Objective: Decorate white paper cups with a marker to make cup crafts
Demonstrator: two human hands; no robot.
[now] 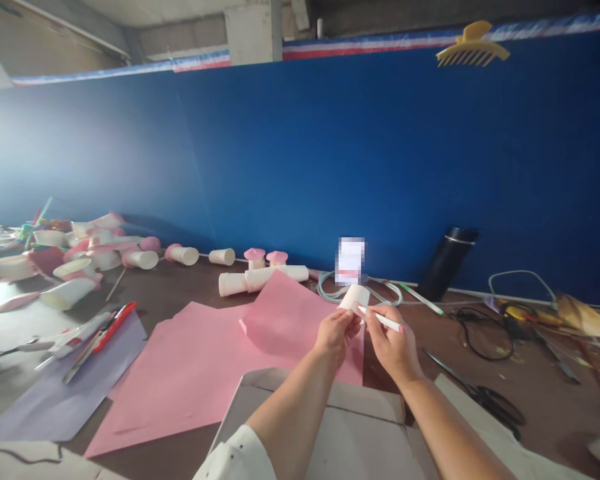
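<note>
Near the middle of the table, my left hand (336,333) is closed around a small white paper cup (356,295), its closed end or rim facing away; which one I cannot tell. My right hand (391,341) pinches a white marker (387,320) with a pink end, its tip at the side of the cup. Any mark on the cup is too small to make out. Under and left of my hands lie large sheets of pink paper (190,367), one curling up at its edge. A phone (351,260) with a blurred screen leans on the blue wall just beyond the cup.
Stacked paper cups (265,279) and two pink-topped cups (255,257) stand behind the paper. A red utility knife (113,330) lies left on lilac paper (75,400). Black scissors (495,400), a green-tipped marker (423,298) and a black bottle (449,263) are at right.
</note>
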